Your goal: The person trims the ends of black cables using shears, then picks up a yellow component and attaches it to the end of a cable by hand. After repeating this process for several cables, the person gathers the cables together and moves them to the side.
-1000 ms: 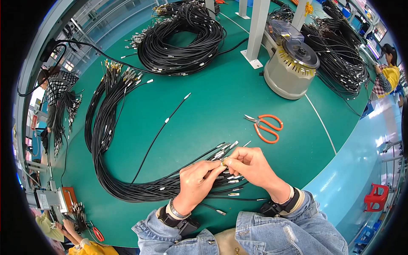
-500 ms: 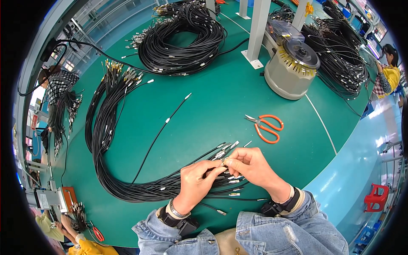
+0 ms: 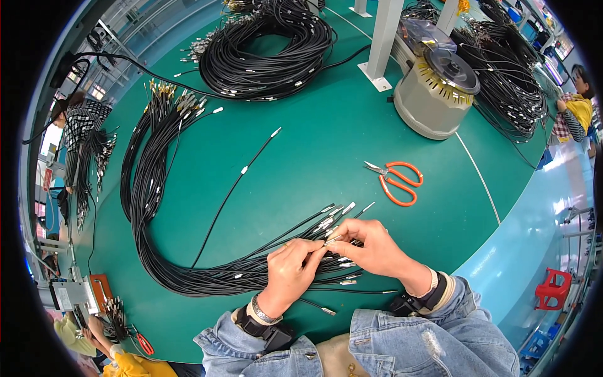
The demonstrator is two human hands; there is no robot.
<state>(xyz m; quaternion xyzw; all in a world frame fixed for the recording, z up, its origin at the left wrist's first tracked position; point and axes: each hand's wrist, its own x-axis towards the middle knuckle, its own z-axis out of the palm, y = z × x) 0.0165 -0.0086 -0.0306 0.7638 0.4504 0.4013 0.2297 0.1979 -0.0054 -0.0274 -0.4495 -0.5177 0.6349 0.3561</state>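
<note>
On the green table (image 3: 314, 157), both hands meet over a fan of black cables.

The left hand (image 3: 290, 271) and right hand (image 3: 372, 249) pinch one thin black cable's metal tip (image 3: 331, 240) between their fingertips, just above the cable bundle (image 3: 207, 276) that curves away to the left. Orange-handled pliers (image 3: 396, 180) lie apart to the upper right, and a grey round machine (image 3: 436, 91) stands farther back, beside coils of black cable (image 3: 270, 50).
</note>
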